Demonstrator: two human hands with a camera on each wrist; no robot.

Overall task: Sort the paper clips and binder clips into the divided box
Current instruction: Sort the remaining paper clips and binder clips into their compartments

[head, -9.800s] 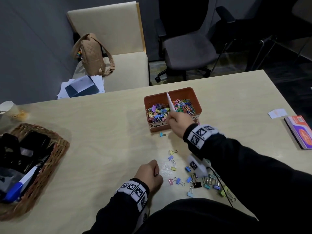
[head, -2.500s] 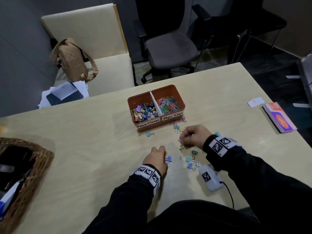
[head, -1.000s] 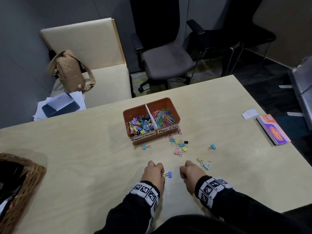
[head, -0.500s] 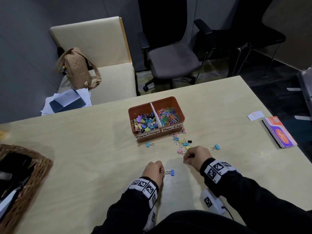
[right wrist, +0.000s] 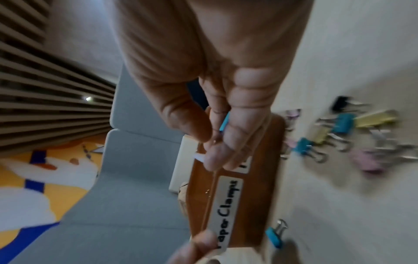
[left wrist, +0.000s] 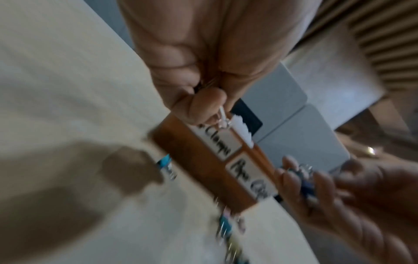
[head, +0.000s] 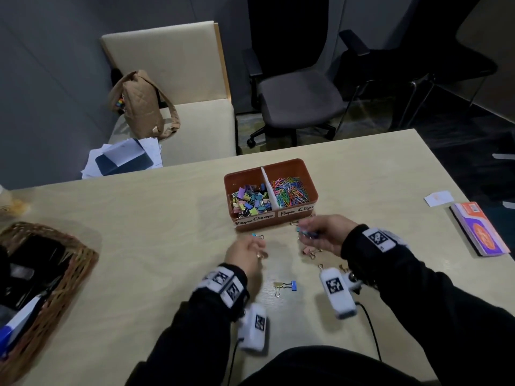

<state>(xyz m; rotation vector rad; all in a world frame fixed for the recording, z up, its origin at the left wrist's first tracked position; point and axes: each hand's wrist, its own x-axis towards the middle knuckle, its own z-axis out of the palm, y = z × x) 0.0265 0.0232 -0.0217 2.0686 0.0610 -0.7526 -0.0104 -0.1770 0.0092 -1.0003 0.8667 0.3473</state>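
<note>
Both hands had moved up from the desk's near edge. The right hand (head: 323,234) pinched a blue binder clip; the left hand (head: 246,253) gripped something metal. I'd drop both over the orange plastic divided box's (head: 252,222) left compartment, not the paper-clip side.

Likely an office, swivel chair (head: 298,104) on castors, pale wooden table (head: 139,218), stationery basket (head: 69,274)
</note>
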